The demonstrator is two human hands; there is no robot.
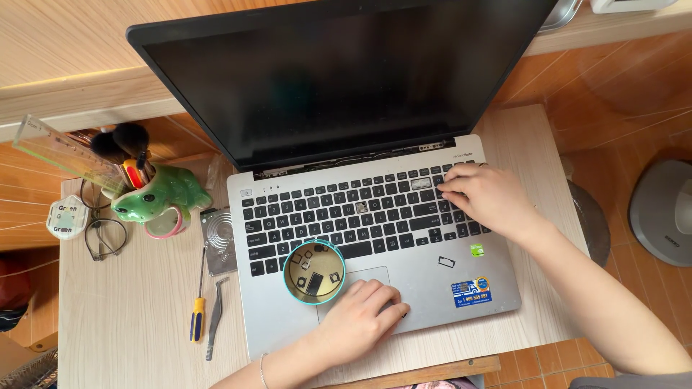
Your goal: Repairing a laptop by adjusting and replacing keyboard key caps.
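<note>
Keycaps in the tin (314, 272) could spill — curled left hand (360, 317) rests beside it while right hand (484, 198) fingertips pinch a key on the laptop (375, 216).

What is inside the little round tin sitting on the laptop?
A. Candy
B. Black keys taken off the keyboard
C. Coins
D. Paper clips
B: the round tin holds a few small black key caps, and the keyboard shows bare gaps where keys are missing, one of them by the right hand. The left hand rests beside the tin on the laptop's touchpad area.
</note>
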